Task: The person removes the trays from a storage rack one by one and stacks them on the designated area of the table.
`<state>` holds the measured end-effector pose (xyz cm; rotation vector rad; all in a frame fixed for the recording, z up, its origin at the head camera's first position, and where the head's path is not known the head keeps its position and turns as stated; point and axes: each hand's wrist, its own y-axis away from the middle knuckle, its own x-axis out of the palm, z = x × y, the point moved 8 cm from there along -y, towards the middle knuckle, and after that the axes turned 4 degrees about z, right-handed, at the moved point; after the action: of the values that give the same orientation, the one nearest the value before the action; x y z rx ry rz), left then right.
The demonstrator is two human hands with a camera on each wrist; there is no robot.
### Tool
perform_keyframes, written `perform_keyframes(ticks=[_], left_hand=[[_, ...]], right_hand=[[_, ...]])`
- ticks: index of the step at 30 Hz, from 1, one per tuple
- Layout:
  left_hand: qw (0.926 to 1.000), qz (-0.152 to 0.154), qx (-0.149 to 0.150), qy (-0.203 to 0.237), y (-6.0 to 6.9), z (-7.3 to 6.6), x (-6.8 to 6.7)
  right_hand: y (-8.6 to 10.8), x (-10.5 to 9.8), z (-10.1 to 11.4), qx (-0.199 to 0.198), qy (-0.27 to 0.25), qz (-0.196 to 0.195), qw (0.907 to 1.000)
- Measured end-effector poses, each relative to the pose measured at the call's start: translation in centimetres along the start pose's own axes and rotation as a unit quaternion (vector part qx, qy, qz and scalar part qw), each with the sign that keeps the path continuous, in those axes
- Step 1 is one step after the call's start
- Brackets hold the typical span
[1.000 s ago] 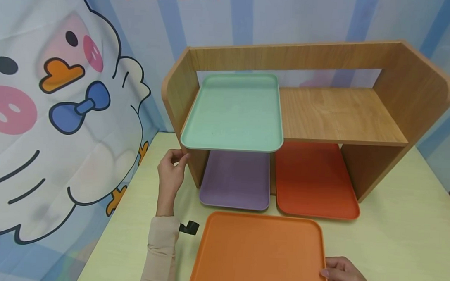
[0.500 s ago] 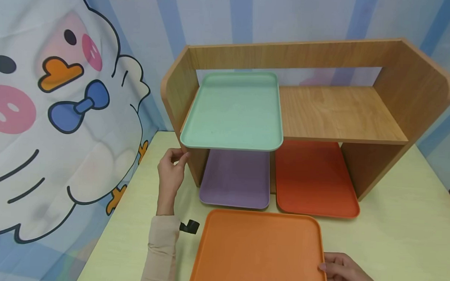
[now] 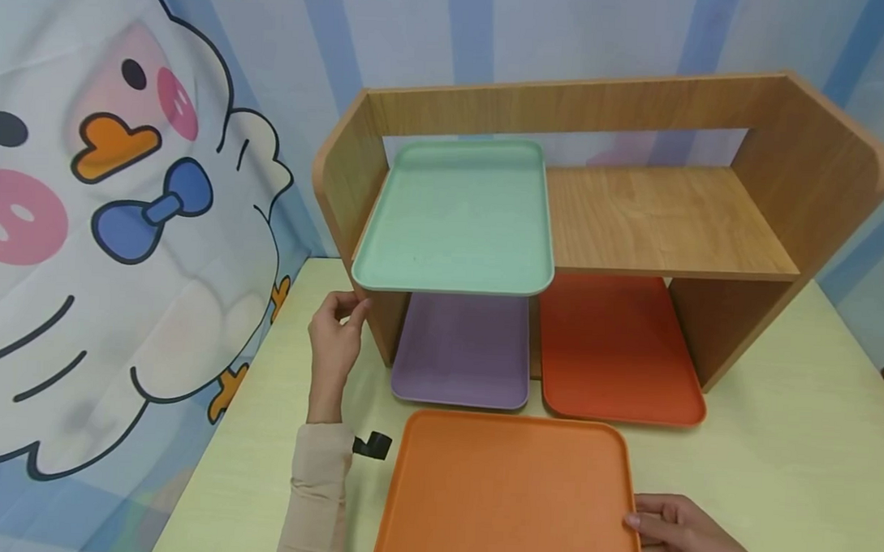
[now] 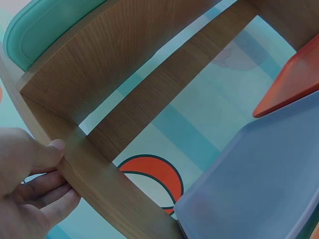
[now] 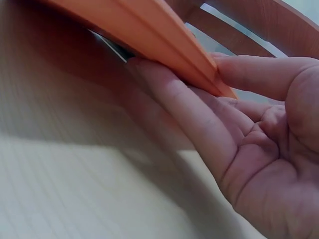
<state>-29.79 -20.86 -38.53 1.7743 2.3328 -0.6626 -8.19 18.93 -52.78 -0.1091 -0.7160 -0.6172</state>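
Observation:
An orange tray point(image 3: 511, 494) is at the front, its right edge pinched by the right hand point(image 3: 685, 532). In the right wrist view the thumb lies on top of the orange tray point(image 5: 149, 35), with fingers of the right hand point(image 5: 249, 139) under it, above the table. The left hand point(image 3: 335, 337) grips the front edge of the shelf's left side panel point(image 3: 354, 175); the left wrist view shows the left hand's point(image 4: 30, 184) thumb on the panel's wooden edge point(image 4: 94, 179). A green tray point(image 3: 458, 220) lies on the upper shelf's left half, over its front edge.
Below, a purple tray point(image 3: 463, 354) fills the left compartment and a red tray point(image 3: 618, 355) the right one, both protruding forward. The upper shelf board point(image 3: 670, 223) shows bare wood on the right. A printed duck cloth point(image 3: 178, 299) hangs at the left.
The right hand and the orange tray have shifted slightly forward, toward the shelf. The left hand keeps its place on the panel.

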Motion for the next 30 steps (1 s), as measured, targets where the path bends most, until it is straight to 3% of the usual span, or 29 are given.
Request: perform_keyframes(ticks=[7,16,24,30], left_hand=[[1.0,-0.002,0.001,-0.003,0.1,0.1,0.0],[1.0,-0.003,0.0,0.001,0.1,-0.1,0.0],[1.0,-0.004,-0.001,0.002,0.0,-0.1,0.0],[1.0,-0.002,-0.003,0.002,0.0,0.0,0.0]], right_hand=[[0.3,-0.8,-0.3,0.018,0.052,-0.045,0.9975],[0.4,-1.8,-0.3,0.038,0.135,-0.096,0.9855],[0.4,-2.5,-0.2,0.05,0.212,-0.132,0.9669],[0.4,-2.7,-0.1,0.064,0.242,-0.152,0.9561]])
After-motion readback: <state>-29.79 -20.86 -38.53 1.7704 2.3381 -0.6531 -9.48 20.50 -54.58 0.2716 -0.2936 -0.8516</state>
